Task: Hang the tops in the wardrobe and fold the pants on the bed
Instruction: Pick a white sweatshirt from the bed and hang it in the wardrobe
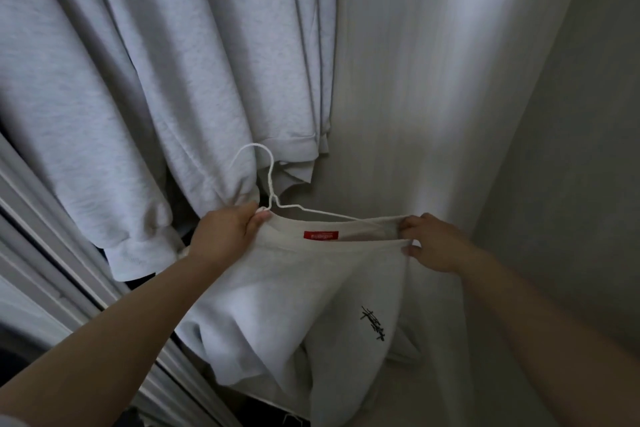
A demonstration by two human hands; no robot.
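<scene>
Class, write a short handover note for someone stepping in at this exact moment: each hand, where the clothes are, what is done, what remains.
Left hand grips the white wire hanger at its neck, together with the white top's collar.
Right hand pinches the collar's other side, stretching it open.
One hanger arm is inside the collar; the hook is free, on no rail.
Grey tops already hang in the wardrobe.
Left: seat the top, hang it. Pants and bed are out of view.
</scene>
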